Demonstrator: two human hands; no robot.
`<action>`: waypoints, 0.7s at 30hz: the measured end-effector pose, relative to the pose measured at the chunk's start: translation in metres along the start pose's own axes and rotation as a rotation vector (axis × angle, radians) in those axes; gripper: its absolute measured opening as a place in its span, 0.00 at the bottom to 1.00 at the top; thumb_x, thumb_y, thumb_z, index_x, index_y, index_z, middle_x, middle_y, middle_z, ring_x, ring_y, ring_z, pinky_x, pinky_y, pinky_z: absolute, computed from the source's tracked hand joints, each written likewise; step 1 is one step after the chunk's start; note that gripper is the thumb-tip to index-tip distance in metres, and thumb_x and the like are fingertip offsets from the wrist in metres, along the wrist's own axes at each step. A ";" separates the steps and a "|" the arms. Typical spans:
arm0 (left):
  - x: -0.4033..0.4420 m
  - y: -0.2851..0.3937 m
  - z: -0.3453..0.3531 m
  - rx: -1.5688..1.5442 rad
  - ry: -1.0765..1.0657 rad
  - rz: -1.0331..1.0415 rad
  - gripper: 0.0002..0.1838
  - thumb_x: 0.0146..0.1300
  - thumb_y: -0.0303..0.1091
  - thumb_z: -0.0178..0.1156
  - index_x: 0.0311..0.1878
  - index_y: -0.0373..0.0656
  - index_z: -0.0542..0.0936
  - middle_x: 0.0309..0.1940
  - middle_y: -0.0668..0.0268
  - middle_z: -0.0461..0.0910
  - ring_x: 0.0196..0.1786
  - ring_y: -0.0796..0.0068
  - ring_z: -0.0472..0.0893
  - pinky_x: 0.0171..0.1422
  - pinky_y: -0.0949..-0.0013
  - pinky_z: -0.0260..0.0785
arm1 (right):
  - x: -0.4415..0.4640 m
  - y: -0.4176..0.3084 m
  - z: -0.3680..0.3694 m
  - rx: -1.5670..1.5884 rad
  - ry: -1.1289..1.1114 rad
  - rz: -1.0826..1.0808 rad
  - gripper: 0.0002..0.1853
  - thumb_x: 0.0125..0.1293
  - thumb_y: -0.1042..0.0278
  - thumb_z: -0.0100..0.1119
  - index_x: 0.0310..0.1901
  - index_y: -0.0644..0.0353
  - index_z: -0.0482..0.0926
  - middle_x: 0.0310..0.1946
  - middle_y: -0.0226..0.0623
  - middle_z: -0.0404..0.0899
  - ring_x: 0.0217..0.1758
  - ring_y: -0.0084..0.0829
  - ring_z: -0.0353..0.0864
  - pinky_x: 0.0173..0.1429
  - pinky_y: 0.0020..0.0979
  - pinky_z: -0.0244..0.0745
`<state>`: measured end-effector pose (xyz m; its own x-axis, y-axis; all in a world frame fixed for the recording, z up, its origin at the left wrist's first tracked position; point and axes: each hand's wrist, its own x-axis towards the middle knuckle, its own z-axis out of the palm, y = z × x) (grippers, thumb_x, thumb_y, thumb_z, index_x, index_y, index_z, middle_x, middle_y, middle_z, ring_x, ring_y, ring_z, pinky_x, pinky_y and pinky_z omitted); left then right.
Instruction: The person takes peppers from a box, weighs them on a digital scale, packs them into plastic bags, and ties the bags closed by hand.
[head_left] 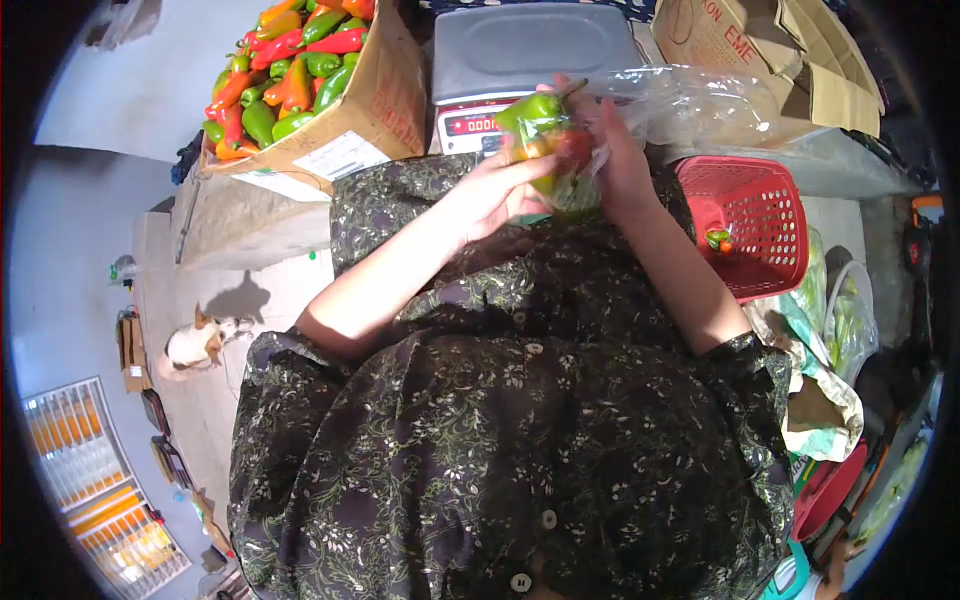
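Note:
In front of my lap I hold a clear plastic bag [700,105] of bell peppers, its loose end trailing to the right. A green bell pepper [530,115] sits uppermost, with red and yellowish ones below it; whether the green one is fully inside the plastic I cannot tell. My left hand [505,190] is closed around the near left side of the bag. My right hand [622,165] grips the bag's right side, its fingers partly hidden by plastic. Just beyond both hands stands a digital scale [535,45] with a grey pan and a lit red display.
On the left, a cardboard box [385,90] is heaped with red, orange and green peppers [285,85]. A red plastic basket [775,225] with a few small peppers stands at right. Another opened cardboard box [740,50] is at upper right. A dog [195,343] is on the floor.

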<state>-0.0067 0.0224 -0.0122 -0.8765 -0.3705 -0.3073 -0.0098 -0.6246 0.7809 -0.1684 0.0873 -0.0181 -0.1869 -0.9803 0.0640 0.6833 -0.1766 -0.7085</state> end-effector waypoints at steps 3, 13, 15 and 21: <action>0.018 0.023 -0.004 0.355 0.192 0.097 0.25 0.58 0.39 0.65 0.57 0.43 0.70 0.45 0.69 0.78 0.44 0.79 0.78 0.44 0.71 0.73 | 0.009 -0.013 -0.010 -0.094 0.022 -0.048 0.33 0.71 0.44 0.39 0.68 0.61 0.55 0.61 0.39 0.67 0.60 0.35 0.69 0.65 0.38 0.64; 0.118 0.105 -0.111 1.205 0.402 0.394 0.25 0.50 0.36 0.70 0.51 0.41 0.75 0.40 0.62 0.80 0.44 0.71 0.79 0.51 0.70 0.71 | 0.047 -0.010 -0.085 -0.177 0.424 -0.020 0.19 0.67 0.58 0.54 0.55 0.58 0.73 0.37 0.27 0.75 0.35 0.21 0.70 0.38 0.25 0.67; 0.129 0.105 -0.127 1.375 0.496 0.376 0.27 0.48 0.37 0.70 0.52 0.43 0.75 0.42 0.57 0.81 0.45 0.63 0.81 0.53 0.66 0.71 | 0.048 -0.005 -0.093 -0.123 0.370 0.012 0.16 0.66 0.61 0.55 0.52 0.57 0.76 0.34 0.26 0.75 0.33 0.20 0.71 0.38 0.23 0.66; 0.127 0.089 -0.112 1.791 0.919 0.810 0.26 0.51 0.41 0.67 0.52 0.43 0.74 0.39 0.57 0.78 0.45 0.62 0.78 0.53 0.66 0.70 | 0.036 0.010 -0.095 -0.498 0.405 0.100 0.11 0.63 0.65 0.59 0.45 0.56 0.80 0.30 0.25 0.76 0.30 0.18 0.71 0.34 0.21 0.65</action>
<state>-0.0652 -0.1571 -0.0420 -0.5116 -0.6290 0.5853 -0.6535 0.7271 0.2102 -0.2350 0.0587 -0.0897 -0.4572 -0.8616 -0.2204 0.3204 0.0716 -0.9446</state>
